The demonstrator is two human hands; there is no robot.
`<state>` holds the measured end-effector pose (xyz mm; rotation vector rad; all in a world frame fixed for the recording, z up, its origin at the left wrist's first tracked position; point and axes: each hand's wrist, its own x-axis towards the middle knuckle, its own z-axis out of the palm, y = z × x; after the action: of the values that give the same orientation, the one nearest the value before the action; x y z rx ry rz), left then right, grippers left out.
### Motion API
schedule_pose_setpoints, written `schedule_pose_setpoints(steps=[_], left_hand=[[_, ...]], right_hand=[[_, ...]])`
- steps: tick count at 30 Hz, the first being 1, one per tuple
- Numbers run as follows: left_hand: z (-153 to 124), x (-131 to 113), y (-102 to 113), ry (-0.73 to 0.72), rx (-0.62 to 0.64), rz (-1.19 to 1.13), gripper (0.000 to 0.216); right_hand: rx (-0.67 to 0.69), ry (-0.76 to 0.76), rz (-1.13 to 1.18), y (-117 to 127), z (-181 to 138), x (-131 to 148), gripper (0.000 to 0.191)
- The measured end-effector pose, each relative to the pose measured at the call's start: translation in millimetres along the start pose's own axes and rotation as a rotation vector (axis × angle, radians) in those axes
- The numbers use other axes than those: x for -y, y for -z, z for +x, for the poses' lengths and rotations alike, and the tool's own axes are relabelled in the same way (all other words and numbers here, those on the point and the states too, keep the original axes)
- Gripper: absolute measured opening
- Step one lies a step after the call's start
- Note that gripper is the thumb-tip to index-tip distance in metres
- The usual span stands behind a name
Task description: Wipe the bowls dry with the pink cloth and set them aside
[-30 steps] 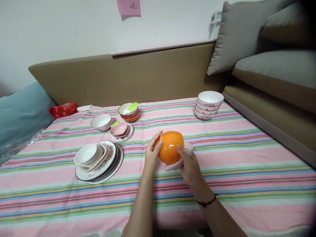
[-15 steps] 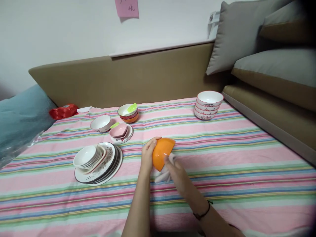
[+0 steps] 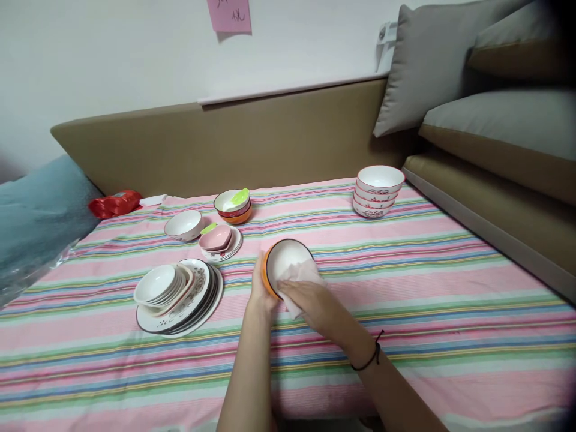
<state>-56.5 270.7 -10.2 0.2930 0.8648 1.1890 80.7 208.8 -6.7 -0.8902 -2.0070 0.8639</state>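
An orange bowl (image 3: 283, 257) with a white inside and a dark rim is tilted toward me above the striped cloth. My left hand (image 3: 261, 288) grips its left side from outside and below; some fingers are hidden behind the bowl. With my right hand (image 3: 310, 306) I press a thin white cloth (image 3: 306, 273) against the inside of the bowl at its lower right. The fingers of that hand lie over the cloth, and a dark cord circles the wrist.
Stacked plates and small white bowls (image 3: 155, 283) stand at left. Behind them are a white bowl (image 3: 183, 226), pink dishes on plates (image 3: 216, 238) and a bowl stack with a green piece (image 3: 232, 207). Floral bowls (image 3: 378, 191) are stacked back right, near cushions (image 3: 499, 126).
The bowl has turned from showing its orange outside to showing its white inside. My right hand and the cloth have moved from its outer side to its inside.
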Motion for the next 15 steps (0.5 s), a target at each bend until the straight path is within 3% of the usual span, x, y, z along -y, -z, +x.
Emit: schedule_pose_setpoints(steps=[3, 5, 7, 9, 11, 13, 15], left_hand=[[3, 3, 0, -0.104, 0.003, 0.139, 0.037], [1, 5, -2, -0.324, 0.054, 0.335, 0.031], [-3, 5, -4, -0.544, 0.121, 0.53, 0.026], [-10, 5, -6, -0.684, 0.174, 0.66, 0.027], [-15, 7, -9, -0.764, 0.209, 0.728, 0.029], [-18, 8, -11, -0.788, 0.215, 0.733, 0.032], [-18, 8, -12, -0.709, 0.149, 0.611, 0.038]], right_hand=[[-0.016, -0.182, 0.064, -16, 3, 0, 0.034], [-0.16, -0.391, 0.301, -23, 4, 4, 0.029], [-0.382, -0.544, 0.634, -25, 5, 8, 0.037], [-0.583, -0.571, 0.948, -19, 7, 12, 0.043], [-0.689, -0.543, 1.133, -11, 9, 14, 0.045], [-0.717, -0.545, 1.148, -3, 9, 16, 0.045], [-0.715, -0.55, 1.009, 2, 6, 17, 0.043]])
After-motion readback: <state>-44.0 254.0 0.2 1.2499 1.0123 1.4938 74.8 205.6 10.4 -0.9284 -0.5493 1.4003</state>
